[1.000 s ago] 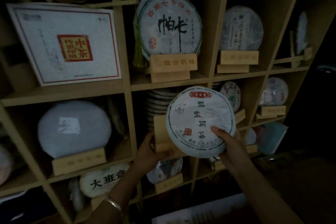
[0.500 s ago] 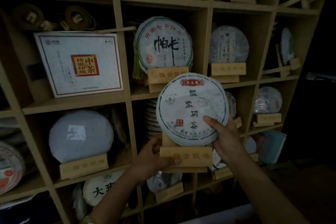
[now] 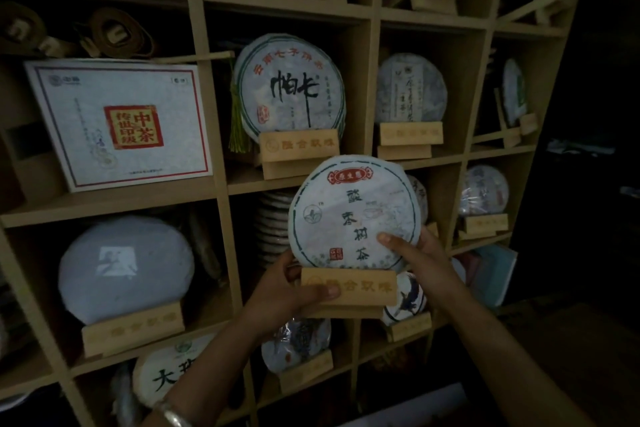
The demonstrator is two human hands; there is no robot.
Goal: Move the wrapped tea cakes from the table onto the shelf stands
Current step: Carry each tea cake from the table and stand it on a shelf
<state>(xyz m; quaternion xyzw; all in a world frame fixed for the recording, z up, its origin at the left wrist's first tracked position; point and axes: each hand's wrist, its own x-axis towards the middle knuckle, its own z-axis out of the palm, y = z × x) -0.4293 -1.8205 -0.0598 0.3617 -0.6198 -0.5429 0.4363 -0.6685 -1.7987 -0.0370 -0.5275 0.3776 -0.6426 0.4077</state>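
The wrapped tea cake sits upright in a wooden stand, and both are held up in front of the shelf — not yet resting on any board. The step in hand looks like the placing: cake and stand are joined and carried as one piece toward a compartment, most likely the middle one behind them, where a stack of cakes already fills the back.

Going left to right: the left hand comes up from below and clamps the stand's left end, thumb laid across the front plate and the other fingers hidden behind, so its grip is closed on the stand. The cake rises straight above that hold, its lower edge tucked behind the plate. The right hand pinches the cake's lower right rim, thumb flat on the printed paper face and fingers round the back — its grip is closed on the cake itself, steadying it against tipping.

The next move calls for easing the pair in level and setting the stand's base flat on the board, with the cake kept leaning back in its slot. The paper wrap seems thin, so a light thumb is wise. Neighbouring cakes on their stands stand close, and the opening is snug.
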